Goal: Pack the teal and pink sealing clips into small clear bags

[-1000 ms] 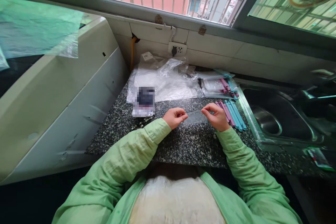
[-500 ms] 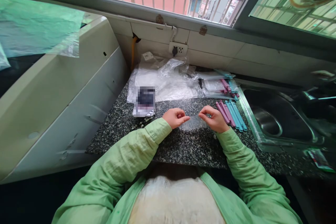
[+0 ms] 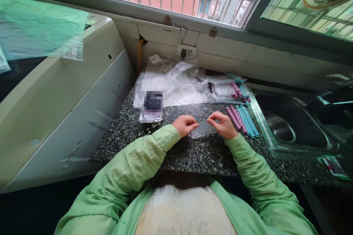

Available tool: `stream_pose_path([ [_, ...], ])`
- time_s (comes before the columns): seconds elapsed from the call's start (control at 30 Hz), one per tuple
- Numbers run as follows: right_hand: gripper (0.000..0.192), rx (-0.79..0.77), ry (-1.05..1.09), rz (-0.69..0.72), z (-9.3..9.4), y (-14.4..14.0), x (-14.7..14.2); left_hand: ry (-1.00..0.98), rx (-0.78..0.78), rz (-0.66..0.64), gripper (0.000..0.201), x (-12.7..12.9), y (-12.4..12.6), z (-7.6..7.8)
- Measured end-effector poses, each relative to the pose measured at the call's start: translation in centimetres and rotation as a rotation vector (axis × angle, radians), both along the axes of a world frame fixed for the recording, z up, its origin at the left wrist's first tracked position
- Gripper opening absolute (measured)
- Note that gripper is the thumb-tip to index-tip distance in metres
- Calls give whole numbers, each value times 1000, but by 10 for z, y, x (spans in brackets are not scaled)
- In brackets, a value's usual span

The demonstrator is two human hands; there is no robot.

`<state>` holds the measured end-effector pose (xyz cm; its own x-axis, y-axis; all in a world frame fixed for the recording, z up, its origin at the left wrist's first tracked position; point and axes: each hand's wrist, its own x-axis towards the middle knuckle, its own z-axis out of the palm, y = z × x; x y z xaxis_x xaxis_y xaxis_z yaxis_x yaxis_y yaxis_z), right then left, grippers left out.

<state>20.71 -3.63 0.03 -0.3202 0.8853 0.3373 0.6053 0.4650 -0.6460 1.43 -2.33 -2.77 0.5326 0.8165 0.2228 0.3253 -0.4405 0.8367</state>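
left hand (image 3: 185,125), right hand (image 3: 224,125) pinch clear film (image 3: 203,130) at far edge; counter (image 3: 198,156) space nearer body; strips (image 3: 245,120) beside right hand.

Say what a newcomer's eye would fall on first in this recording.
Probably the left hand and right hand, mid-picture over the speckled counter, pinching a clear plastic piece. Next, the pink and teal strips beside the right hand, left of the sink. Then the pale heap of clear plastic behind the hands, below the wall socket.
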Motion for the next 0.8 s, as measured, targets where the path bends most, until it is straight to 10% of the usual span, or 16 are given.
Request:
stream_pose_path([
  [0.8,17,-50,131,-93,-4,3,5,-78,-189,26,25,1,-1,-4],
])
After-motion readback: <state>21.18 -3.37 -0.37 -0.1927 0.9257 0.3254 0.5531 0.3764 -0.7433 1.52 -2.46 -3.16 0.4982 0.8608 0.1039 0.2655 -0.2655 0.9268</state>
